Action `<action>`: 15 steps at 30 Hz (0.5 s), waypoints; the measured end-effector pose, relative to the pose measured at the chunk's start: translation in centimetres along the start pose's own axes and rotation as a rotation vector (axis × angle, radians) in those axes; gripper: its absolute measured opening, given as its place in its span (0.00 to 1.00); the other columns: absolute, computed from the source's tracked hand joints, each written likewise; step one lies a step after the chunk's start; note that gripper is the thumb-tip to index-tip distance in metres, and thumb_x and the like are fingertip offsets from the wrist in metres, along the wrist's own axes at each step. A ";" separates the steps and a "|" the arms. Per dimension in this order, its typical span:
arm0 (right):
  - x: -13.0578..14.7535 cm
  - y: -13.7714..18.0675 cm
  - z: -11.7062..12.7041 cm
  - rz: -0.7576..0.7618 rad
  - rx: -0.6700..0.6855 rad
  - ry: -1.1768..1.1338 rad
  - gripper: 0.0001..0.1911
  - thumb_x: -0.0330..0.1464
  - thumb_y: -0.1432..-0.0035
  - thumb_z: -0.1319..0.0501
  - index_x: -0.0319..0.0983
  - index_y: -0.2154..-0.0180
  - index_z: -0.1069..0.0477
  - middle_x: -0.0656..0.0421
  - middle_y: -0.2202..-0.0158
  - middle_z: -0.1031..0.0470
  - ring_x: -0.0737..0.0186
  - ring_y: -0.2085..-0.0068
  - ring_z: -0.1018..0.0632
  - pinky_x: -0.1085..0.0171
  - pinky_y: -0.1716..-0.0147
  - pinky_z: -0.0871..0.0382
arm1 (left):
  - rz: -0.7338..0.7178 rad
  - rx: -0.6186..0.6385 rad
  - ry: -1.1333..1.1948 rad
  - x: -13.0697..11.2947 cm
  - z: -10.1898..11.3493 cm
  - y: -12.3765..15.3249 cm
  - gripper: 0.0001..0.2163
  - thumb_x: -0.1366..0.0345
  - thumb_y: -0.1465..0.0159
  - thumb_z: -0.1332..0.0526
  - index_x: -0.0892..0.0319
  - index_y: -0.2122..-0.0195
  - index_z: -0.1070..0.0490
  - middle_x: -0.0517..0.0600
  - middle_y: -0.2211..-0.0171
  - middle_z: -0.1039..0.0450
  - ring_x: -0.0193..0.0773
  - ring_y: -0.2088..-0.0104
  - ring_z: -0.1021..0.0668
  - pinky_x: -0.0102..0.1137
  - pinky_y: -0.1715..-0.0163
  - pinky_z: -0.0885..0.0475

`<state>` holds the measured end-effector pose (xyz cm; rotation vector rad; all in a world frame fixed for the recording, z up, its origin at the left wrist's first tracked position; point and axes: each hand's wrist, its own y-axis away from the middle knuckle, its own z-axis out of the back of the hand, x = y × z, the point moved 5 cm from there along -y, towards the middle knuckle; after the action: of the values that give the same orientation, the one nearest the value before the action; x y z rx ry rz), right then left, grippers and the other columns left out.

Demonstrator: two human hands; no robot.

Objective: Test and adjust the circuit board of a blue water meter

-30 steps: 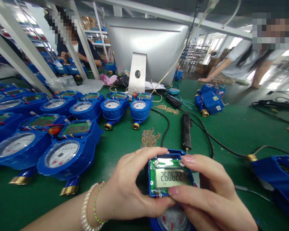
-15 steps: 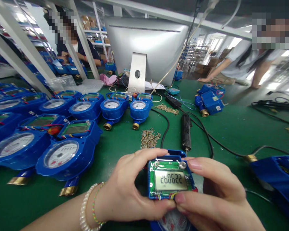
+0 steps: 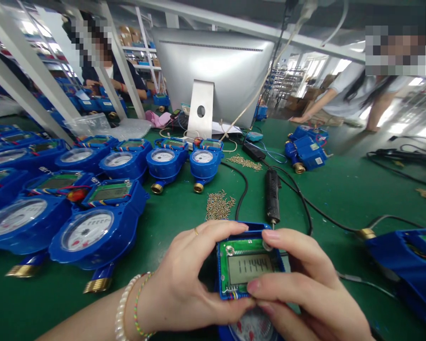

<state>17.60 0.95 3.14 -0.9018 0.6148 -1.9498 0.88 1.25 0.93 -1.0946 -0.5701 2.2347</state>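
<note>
In front of me is a blue water meter (image 3: 224, 331) with its top housing uncovered. A green circuit board (image 3: 224, 258) with an LCD screen (image 3: 246, 268) sits in that housing, and colored wires run along its near edge. My left hand (image 3: 181, 279) is closed around the housing's left side, with fingers at the far rim and thumb at the near rim. My right hand (image 3: 315, 289) grips the right side, its index finger at the board's far right corner and another finger over the screen's near edge. The dial is partly hidden by my fingers.
Rows of blue water meters (image 3: 88, 237) stand on the left. Loose screws (image 3: 219, 206) and a black electric screwdriver (image 3: 271, 194) lie beyond my hands. A monitor (image 3: 213, 61) is at the back. Another meter (image 3: 404, 255) sits on the right, and two people are across the bench.
The screen went from digits to faint vertical strokes. My right fingers shifted left over the board, one now covering the screen's lower edge. My left hand keeps its hold.
</note>
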 end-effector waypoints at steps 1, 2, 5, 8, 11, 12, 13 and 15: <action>0.1 0.0 -0.1 0.010 0.014 0.008 0.09 0.25 0.47 0.39 0.41 0.65 0.23 0.54 0.46 0.31 0.57 0.48 0.26 0.61 0.50 0.27 | -0.002 -0.001 0.006 0.0 0.0 0.0 0.30 0.63 0.48 0.31 0.58 0.45 0.39 0.50 0.50 0.27 0.37 0.51 0.24 0.26 0.49 0.29; 0.1 0.1 -0.2 0.018 0.023 0.013 0.10 0.25 0.47 0.39 0.41 0.65 0.23 0.54 0.45 0.32 0.57 0.47 0.27 0.61 0.49 0.28 | -0.003 -0.003 0.009 0.1 -0.1 0.1 0.30 0.63 0.48 0.31 0.58 0.45 0.39 0.50 0.50 0.27 0.38 0.51 0.24 0.26 0.49 0.29; 0.0 0.0 -0.4 0.030 0.029 0.012 0.10 0.25 0.47 0.40 0.41 0.64 0.23 0.54 0.42 0.35 0.54 0.42 0.31 0.56 0.44 0.31 | -0.012 -0.017 0.005 0.2 -0.1 0.2 0.30 0.63 0.48 0.31 0.57 0.45 0.39 0.51 0.50 0.27 0.39 0.51 0.24 0.28 0.48 0.28; -0.2 -0.2 -0.6 0.058 0.037 -0.015 0.09 0.24 0.46 0.40 0.41 0.64 0.24 0.55 0.40 0.37 0.54 0.37 0.37 0.52 0.40 0.38 | -0.022 -0.027 -0.043 0.2 -0.2 0.2 0.31 0.63 0.49 0.32 0.56 0.44 0.40 0.52 0.50 0.27 0.40 0.52 0.23 0.29 0.50 0.26; -0.4 -0.4 -0.9 0.099 0.030 -0.044 0.07 0.26 0.42 0.41 0.39 0.64 0.25 0.53 0.42 0.36 0.57 0.36 0.38 0.52 0.37 0.42 | -0.054 -0.044 -0.134 0.3 -0.2 0.5 0.29 0.65 0.48 0.35 0.57 0.45 0.40 0.53 0.52 0.26 0.41 0.54 0.21 0.30 0.52 0.24; -0.5 -0.4 -1.0 0.122 0.015 -0.056 0.07 0.27 0.41 0.42 0.39 0.65 0.25 0.52 0.43 0.35 0.58 0.37 0.38 0.52 0.37 0.43 | -0.079 -0.055 -0.158 0.4 -0.2 0.7 0.29 0.65 0.48 0.35 0.57 0.45 0.40 0.53 0.54 0.25 0.42 0.56 0.21 0.31 0.53 0.23; -0.6 -0.3 -1.2 0.163 0.000 -0.072 0.08 0.29 0.39 0.43 0.38 0.65 0.25 0.51 0.44 0.34 0.59 0.38 0.37 0.52 0.37 0.44 | -0.051 -0.032 -0.191 0.9 -0.4 1.0 0.29 0.66 0.49 0.34 0.55 0.45 0.40 0.52 0.53 0.25 0.43 0.56 0.20 0.30 0.55 0.22; -1.1 0.2 -1.7 0.222 -0.027 -0.106 0.09 0.31 0.37 0.45 0.38 0.65 0.26 0.50 0.43 0.35 0.60 0.38 0.37 0.50 0.36 0.47 | -0.018 -0.008 -0.179 2.1 -0.8 1.3 0.31 0.62 0.51 0.31 0.51 0.45 0.39 0.50 0.53 0.24 0.47 0.58 0.19 0.32 0.59 0.20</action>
<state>16.77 1.97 1.58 -0.9075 0.6512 -1.6891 0.04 1.78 -1.52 -0.8948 -0.6612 2.3314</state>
